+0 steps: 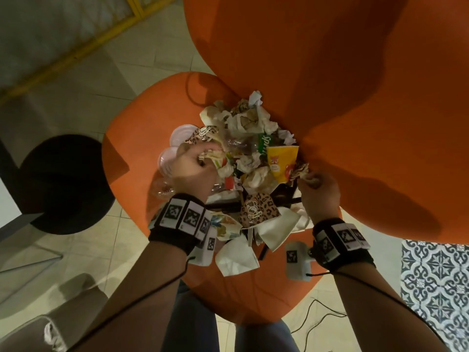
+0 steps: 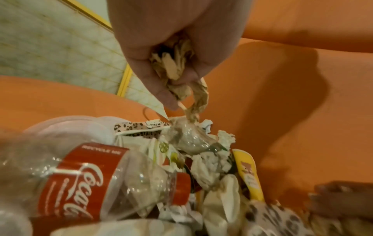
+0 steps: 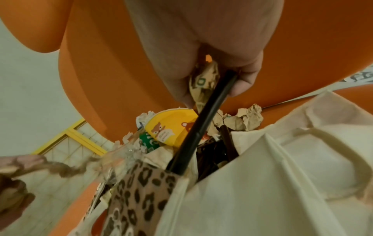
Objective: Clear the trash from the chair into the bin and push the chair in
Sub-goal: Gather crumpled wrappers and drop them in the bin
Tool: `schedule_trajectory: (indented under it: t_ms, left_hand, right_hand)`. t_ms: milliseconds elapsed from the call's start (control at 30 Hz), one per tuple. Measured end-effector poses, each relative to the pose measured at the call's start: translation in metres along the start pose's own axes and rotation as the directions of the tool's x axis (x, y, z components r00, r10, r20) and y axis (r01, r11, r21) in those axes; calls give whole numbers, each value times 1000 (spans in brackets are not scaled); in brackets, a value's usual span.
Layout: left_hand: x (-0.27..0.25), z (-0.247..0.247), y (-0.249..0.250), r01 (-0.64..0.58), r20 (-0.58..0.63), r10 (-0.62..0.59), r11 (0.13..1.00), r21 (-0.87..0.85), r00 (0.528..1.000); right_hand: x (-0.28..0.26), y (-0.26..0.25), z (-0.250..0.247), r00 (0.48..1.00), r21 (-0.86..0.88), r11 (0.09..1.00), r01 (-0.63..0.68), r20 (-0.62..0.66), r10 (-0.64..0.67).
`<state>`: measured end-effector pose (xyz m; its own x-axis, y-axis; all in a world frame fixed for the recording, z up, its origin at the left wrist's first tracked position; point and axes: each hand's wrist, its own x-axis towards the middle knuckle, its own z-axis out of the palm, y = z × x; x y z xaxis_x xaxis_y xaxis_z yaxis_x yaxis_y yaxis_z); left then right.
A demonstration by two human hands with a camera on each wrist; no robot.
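Orange chair (image 1: 152, 118) piled with trash; left hand (image 1: 194, 171) clutches crumpled brown paper (image 2: 173, 63), right hand (image 1: 318, 190) grips printed paper scrap (image 3: 204, 83) and black strip (image 3: 203, 126).

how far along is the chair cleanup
Early on. Done: nothing visible; the trash pile covers the orange chair seat. In hand: left hand grips crumpled brown paper; right hand grips a paper scrap and black stick. Left: bottles, cups, napkins, then pushing the chair in.
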<state>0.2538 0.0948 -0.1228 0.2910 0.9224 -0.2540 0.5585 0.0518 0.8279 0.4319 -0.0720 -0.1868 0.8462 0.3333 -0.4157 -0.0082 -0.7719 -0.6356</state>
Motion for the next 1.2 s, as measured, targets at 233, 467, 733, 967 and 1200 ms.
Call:
schedule_trajectory:
  t_ms: [233,467,733,967,1200]
  left_hand:
    - [12,21,-6,104,216,-164,959,265,963]
    - [26,38,-9,-309,265,181,735,603,947]
    - [32,67,-9,-243,433,-267,532,811,861]
    - [19,78,-8,-252,391,-290,417,873,874]
    - [12,72,-9,-238,382,-177,534,811,907]
  right_hand:
    - [8,8,5,987,26,994,-108,120,104]
    - [9,-16,-6,994,111,991,-78,85,69]
    - [33,-18,18,976,-494,864,98,219,15]
    - [44,-24,24,956,-606,774,185,293,0]
    - [36,-21,12,968,-445,884,142,248,-31]
